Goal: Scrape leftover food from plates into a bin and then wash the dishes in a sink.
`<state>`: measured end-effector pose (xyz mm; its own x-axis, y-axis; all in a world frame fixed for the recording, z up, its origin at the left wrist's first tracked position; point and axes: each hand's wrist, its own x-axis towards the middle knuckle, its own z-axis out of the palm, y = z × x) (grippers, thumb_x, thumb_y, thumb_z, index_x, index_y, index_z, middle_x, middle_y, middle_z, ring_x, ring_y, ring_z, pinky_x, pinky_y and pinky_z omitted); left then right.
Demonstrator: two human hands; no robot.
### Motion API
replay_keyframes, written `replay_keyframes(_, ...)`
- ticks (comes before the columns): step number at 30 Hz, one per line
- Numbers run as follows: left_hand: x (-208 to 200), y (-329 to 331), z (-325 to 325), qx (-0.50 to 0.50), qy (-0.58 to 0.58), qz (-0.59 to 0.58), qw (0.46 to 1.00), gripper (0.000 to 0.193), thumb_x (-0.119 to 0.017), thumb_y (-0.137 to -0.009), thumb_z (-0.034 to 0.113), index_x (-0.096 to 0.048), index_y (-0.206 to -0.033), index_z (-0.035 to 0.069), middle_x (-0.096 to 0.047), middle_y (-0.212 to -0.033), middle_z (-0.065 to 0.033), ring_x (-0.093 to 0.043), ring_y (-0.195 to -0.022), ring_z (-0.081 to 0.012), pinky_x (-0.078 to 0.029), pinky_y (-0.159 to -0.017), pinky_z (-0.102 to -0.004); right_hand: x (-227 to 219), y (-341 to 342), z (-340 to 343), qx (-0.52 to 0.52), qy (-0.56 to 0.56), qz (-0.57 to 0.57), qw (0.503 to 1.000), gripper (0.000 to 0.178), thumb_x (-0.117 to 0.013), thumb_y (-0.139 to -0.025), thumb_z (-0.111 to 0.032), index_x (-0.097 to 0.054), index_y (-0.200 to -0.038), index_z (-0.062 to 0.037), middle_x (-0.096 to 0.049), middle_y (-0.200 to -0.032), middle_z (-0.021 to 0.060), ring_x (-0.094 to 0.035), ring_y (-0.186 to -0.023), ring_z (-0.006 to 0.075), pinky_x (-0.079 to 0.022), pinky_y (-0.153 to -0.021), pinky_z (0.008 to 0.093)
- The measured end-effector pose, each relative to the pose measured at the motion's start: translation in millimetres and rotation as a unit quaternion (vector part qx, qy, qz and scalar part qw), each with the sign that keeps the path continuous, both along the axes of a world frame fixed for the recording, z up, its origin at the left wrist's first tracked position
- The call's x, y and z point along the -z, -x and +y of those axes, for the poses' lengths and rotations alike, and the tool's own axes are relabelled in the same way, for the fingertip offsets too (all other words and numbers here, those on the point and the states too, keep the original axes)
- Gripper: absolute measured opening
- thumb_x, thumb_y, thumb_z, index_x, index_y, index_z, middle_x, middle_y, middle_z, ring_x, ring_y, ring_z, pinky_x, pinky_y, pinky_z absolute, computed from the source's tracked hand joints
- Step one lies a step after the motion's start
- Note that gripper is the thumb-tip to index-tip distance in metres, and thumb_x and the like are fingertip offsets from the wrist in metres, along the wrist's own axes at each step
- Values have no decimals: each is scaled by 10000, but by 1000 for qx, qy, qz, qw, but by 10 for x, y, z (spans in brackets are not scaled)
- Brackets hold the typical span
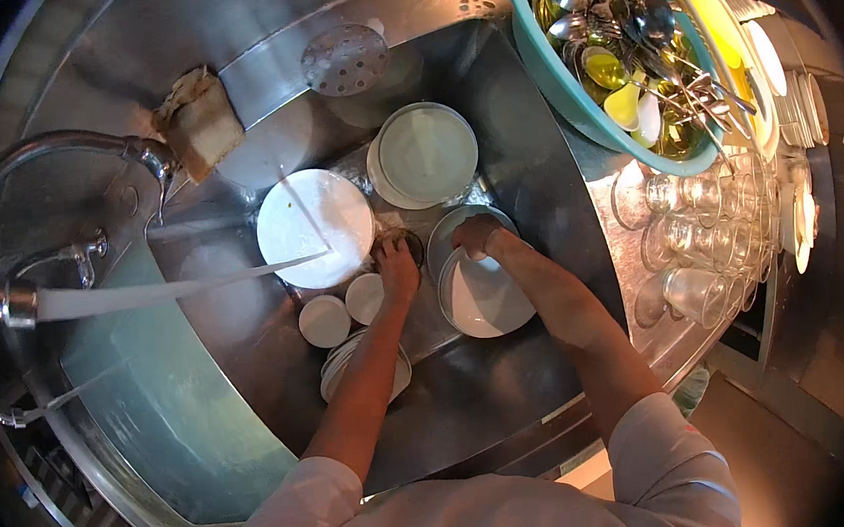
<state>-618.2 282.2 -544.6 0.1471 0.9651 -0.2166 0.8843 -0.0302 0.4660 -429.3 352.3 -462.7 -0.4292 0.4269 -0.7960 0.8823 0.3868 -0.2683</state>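
My left hand (pixel 397 264) is in the middle of the sink, its fingers curled at the rim of a small dark round dish (pixel 415 248), partly hidden by the hand. My right hand (pixel 478 234) is closed at the upper rim of a white plate (pixel 487 298); its fingertips are hidden. Behind that plate lies a grey round dish (pixel 447 229). Left of my left hand, water runs onto a large white plate (pixel 303 219). Two small white dishes (pixel 325 321) sit below it, and a stack of small plates (pixel 339 367) is partly under my left forearm.
A curved metal faucet (pixel 19 304) arches over the sink's left side. Stacked round plates (pixel 429 152) lie farther back. A sponge-like block (pixel 199 127) rests on the back ledge. At right stand a teal tub (pixel 530 48) of cutlery and several upturned glasses (pixel 696 292).
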Motion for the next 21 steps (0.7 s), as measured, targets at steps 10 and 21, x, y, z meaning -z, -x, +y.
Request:
replay_keyframes(10,374,33,89,10,-59,117,991,198,-548,-855,107,-515,-1029,18,-468,-1091,-206,-621,-772,-300,-531,-532,-342,511,-34,416,62,22,-29,997,521,-562,-580,-17,-670,-1059,-192,-660,-1019,85,-620,-959,276,-497,-772,408)
replay_keyframes(21,461,245,169,-76,16,-49,996,182,-576,-746,73,-609,-912,6,-617,-902,-244,-616,-813,-404,-501,-718,-459,129,133,142,199,-237,-12,951,161,-563,-803,-126,-682,-891,-62,-664,-875,169,-654,-810,319,-507,-693,467)
